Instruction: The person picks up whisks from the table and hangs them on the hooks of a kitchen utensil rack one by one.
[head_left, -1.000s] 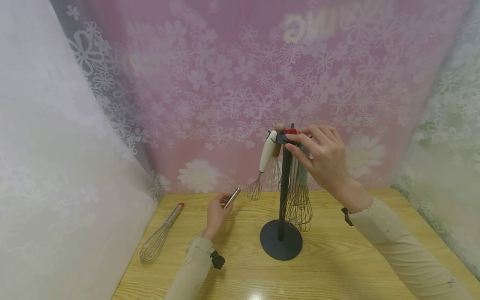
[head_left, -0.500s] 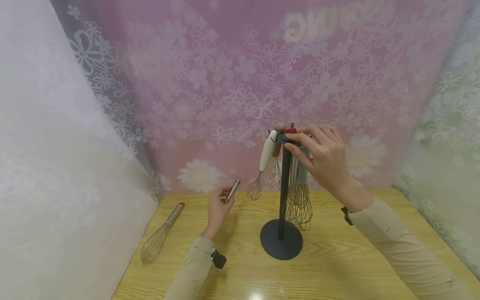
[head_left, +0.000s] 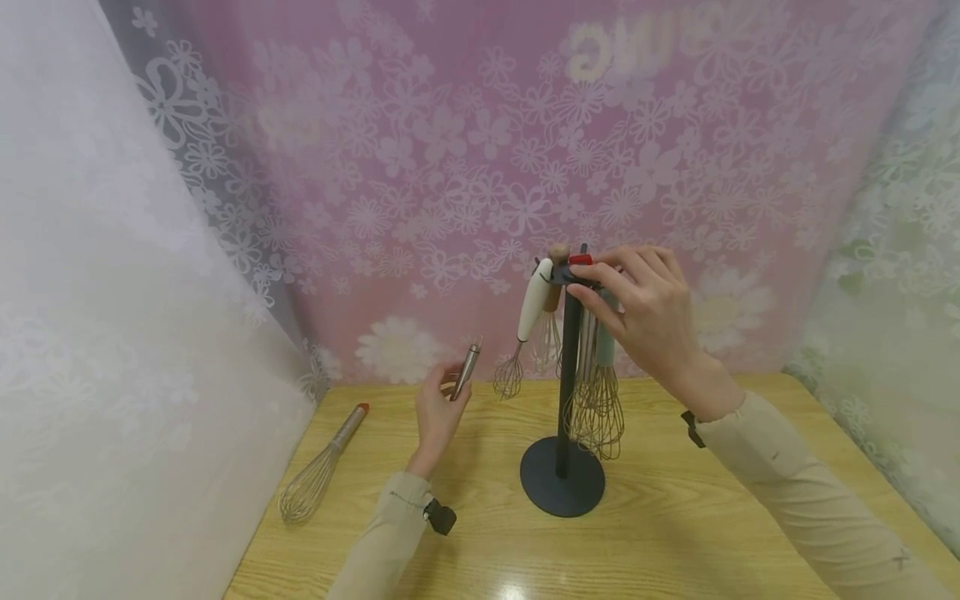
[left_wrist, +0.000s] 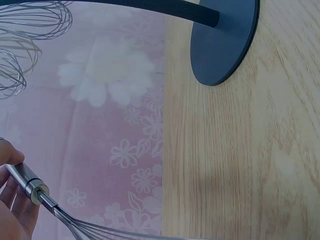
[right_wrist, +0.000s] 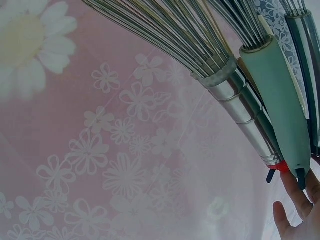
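Note:
My left hand [head_left: 438,417] grips a whisk [head_left: 467,371] by its steel handle, the hanging-loop end pointing up, left of the black stand [head_left: 568,375]. In the left wrist view, this whisk's wires [left_wrist: 82,227] run out of the frame bottom. My right hand [head_left: 648,312] is at the stand's top, index finger above and thumb below, pinching the hook ring [head_left: 567,276]. From its hooks hang a white-handled whisk [head_left: 535,300], a brown-handled one [head_left: 552,298], a green-handled whisk [right_wrist: 277,102] and a steel whisk with a red end [right_wrist: 245,117].
Another steel whisk [head_left: 324,467] with a red tip lies on the wooden table [head_left: 480,517] at the left. The stand's round base [head_left: 562,496] rests mid-table. A floral curtain [head_left: 420,208] hangs behind, with pale sheets at both sides.
My left hand has risen slightly with its whisk, whose handle now stands more upright. My right hand stays at the stand's top.

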